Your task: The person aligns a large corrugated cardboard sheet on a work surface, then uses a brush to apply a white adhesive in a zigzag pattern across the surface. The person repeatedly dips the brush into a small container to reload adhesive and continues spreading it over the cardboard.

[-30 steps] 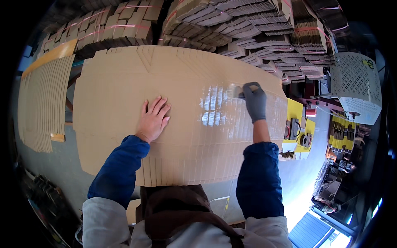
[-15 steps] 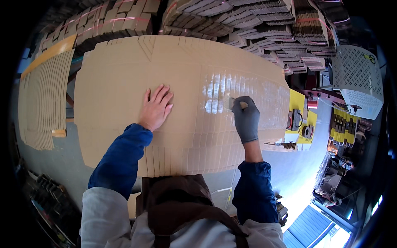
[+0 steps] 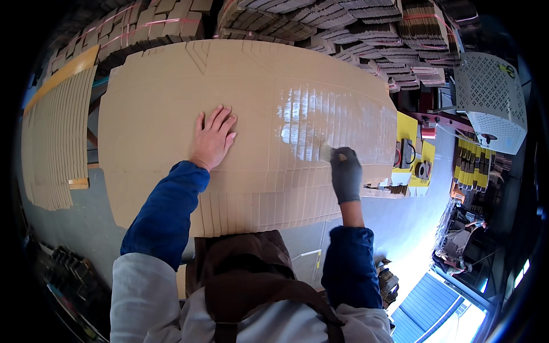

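Observation:
A stack of large flat cardboard sheets point(image 3: 154, 131) lies in front of me, its layered edges fanned toward me. My bare left hand point(image 3: 213, 139) rests flat on the top sheet, left of its middle, fingers slightly apart. In a grey glove, my right hand point(image 3: 346, 171) is closed round the handle of a brush point(image 3: 326, 152). The brush's pale bristles meet the sheet at the lower edge of a wet, shiny patch point(image 3: 303, 114). The glove covers most of the handle.
Bundles of folded cardboard point(image 3: 343, 28) tied with pink strapping stand behind. At left leans a row of cardboard sheets point(image 3: 57, 137). A white perforated metal guard point(image 3: 489, 94) is at right, near a yellow sheet point(image 3: 407, 128) with a tape roll point(image 3: 423, 170) beside it.
My right hand has moved the brush toward me and slightly right across the wet patch. The left hand keeps its place on the cardboard. The whole view has shifted a little.

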A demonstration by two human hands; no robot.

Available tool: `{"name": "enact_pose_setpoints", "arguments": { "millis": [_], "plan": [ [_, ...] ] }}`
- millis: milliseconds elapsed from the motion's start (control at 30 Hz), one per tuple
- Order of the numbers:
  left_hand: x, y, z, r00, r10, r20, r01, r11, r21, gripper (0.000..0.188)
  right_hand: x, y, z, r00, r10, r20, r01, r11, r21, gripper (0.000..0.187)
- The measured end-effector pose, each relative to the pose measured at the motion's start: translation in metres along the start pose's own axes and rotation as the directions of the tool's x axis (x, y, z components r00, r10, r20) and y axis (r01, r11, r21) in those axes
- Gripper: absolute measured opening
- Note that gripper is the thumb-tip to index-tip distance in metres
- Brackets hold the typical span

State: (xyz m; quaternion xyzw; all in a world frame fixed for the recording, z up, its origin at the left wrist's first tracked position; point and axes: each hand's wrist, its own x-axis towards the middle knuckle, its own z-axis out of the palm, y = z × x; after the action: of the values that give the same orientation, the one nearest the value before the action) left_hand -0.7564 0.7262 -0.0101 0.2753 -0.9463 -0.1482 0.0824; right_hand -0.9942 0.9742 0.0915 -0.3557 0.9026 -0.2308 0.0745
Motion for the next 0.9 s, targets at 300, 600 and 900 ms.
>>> {"name": "enact_pose_setpoints", "arguments": {
  "millis": [300, 600, 900],
  "plan": [
    [-0.003, -0.001, -0.003, 0.999, -0.005, 0.043, 0.006, 1.000, -0.013, 0.041, -0.030, -0.027, 0.004, 0.996, -0.058, -0.072, 0.061, 0.997, 0.036, 0.007],
    [-0.002, -0.001, -0.006, 1.000, 0.015, 0.005, -0.015, 1.000, -0.006, 0.039, -0.031, -0.101, 0.042, 0.984, 0.086, 0.156, -0.166, 0.764, 0.624, 0.009],
    [-0.005, -0.003, -0.005, 0.999, 0.018, -0.030, -0.019, 0.999, -0.029, 0.040, -0.021, -0.102, 0.049, 0.996, -0.009, 0.083, -0.033, 0.874, 0.486, 0.007]
  ]
}}
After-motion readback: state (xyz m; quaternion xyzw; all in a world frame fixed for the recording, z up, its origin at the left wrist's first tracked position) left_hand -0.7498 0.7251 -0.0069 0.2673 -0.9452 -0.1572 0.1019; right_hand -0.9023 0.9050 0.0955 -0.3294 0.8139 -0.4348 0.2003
